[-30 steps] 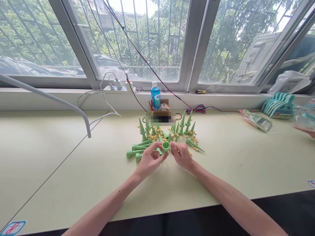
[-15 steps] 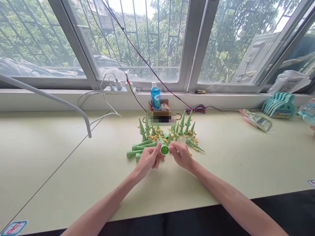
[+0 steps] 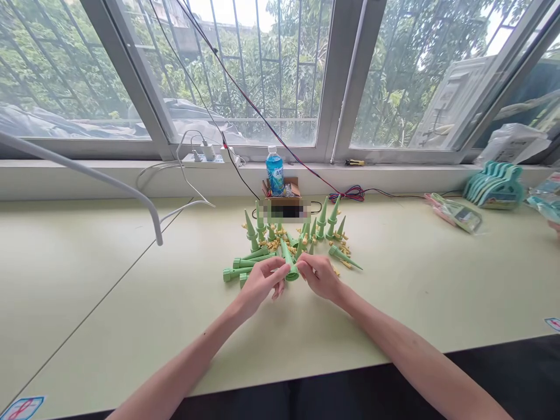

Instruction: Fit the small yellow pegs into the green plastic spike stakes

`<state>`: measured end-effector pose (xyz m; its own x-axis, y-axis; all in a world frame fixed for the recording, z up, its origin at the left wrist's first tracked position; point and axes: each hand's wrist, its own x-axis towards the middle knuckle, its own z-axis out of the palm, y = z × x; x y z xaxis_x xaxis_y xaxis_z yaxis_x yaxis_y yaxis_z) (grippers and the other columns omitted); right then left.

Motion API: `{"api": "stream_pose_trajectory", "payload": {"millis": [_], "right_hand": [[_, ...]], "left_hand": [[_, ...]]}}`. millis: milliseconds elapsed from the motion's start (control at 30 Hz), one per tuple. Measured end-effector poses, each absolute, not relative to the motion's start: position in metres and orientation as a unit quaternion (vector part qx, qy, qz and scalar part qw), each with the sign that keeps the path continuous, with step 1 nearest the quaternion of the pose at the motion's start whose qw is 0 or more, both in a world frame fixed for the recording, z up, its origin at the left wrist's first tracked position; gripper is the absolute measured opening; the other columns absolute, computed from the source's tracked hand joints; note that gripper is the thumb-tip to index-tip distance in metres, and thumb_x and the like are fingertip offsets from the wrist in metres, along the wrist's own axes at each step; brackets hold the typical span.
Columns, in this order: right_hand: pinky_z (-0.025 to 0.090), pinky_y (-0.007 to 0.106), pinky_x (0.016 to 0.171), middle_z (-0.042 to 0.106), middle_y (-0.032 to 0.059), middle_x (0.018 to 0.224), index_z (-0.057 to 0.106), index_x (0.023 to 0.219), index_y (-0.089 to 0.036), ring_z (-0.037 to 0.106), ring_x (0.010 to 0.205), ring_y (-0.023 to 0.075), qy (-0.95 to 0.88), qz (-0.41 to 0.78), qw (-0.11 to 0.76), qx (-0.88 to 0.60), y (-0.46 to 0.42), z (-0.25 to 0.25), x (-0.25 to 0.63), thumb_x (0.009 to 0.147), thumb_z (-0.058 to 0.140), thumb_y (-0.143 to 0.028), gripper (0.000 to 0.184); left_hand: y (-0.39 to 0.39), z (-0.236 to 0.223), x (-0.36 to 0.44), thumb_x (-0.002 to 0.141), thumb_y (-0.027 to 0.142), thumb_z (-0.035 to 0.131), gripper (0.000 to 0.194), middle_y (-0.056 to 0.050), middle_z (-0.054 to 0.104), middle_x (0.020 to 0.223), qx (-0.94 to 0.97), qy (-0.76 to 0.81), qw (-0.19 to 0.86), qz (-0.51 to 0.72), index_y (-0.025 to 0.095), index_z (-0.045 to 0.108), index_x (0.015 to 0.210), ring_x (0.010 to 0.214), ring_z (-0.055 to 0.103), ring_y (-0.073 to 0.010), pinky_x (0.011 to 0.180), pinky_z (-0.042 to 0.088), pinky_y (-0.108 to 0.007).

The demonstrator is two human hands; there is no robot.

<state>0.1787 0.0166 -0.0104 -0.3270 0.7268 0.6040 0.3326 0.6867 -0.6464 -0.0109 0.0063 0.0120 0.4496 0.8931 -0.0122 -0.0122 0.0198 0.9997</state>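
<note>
A green plant-watering spike [image 3: 287, 256] is held between the thumb and fingers of my left hand [image 3: 263, 281], its pointed end away from me and its wide open end near me. At the right side of that wide end, my right hand [image 3: 321, 276] is closed in a pinch; whatever its fingertips hold is hidden. More green spikes lie on their sides by my left hand, such as a ribbed-capped spike [image 3: 236, 274]. Several upright spikes [image 3: 333, 217] stand behind. Small yellow valve pieces [image 3: 273, 245] lie scattered among them.
A blue-liquid bottle [image 3: 275, 174] stands at a small cardboard box [image 3: 286, 200] by the window. Coiled wires [image 3: 352, 193], a bagged item [image 3: 464, 217] and turquoise hangers [image 3: 494, 185] are at the back right. A grey tube [image 3: 131, 185] reaches in from the left.
The spike in my left hand has tipped, so its round end faces me less squarely and sits slightly lower. My right hand stays pinched beside it.
</note>
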Motion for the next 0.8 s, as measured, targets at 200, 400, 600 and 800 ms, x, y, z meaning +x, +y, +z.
{"api": "stream_pose_trajectory", "payload": {"millis": [200,400,600,800], "right_hand": [[0.025,0.025,0.047,0.031,-0.0047,0.052,0.032,0.06,-0.02,0.027,0.047,0.009,-0.78,0.216,0.46,-0.364,0.018,-0.012,0.178,0.103,0.032,-0.042,0.049],[0.024,0.026,0.047,0.031,-0.0044,0.053,0.032,0.061,-0.02,0.028,0.047,0.009,-0.774,0.212,0.463,-0.376,0.018,-0.014,0.174,0.103,0.032,-0.044,0.049],[0.029,0.025,0.049,0.039,-0.0035,0.055,0.036,0.063,-0.02,0.034,0.049,0.0095,-0.74,0.208,0.5,-0.398,0.018,-0.013,0.174,0.103,0.032,-0.047,0.049],[0.032,0.024,0.05,0.042,-0.0034,0.055,0.038,0.063,-0.02,0.037,0.049,0.0095,-0.718,0.203,0.525,-0.409,0.016,-0.008,0.176,0.103,0.031,-0.048,0.049]], "left_hand": [[0.0,0.009,-0.007,0.083,0.041,0.069,0.031,0.003,0.053,0.07,0.705,0.39,0.44,0.397,0.02,0.057,0.101,0.052,0.05,-0.0089,0.05,0.045,-0.022],[-0.001,0.008,-0.002,0.088,0.037,0.061,0.019,-0.005,0.053,0.103,0.748,0.385,0.35,0.412,0.02,0.062,0.096,0.057,0.049,-0.0059,0.051,0.049,-0.021],[-0.004,0.014,0.0,0.086,0.041,0.064,0.032,-0.005,0.057,0.109,0.7,0.414,0.386,0.436,0.022,0.053,0.109,0.057,0.054,-0.007,0.051,0.048,-0.022],[0.0,0.016,-0.003,0.093,0.054,0.05,0.038,0.005,0.048,0.049,0.633,0.437,0.472,0.43,0.018,0.054,0.082,0.039,0.045,-0.0084,0.043,0.036,-0.02]]}}
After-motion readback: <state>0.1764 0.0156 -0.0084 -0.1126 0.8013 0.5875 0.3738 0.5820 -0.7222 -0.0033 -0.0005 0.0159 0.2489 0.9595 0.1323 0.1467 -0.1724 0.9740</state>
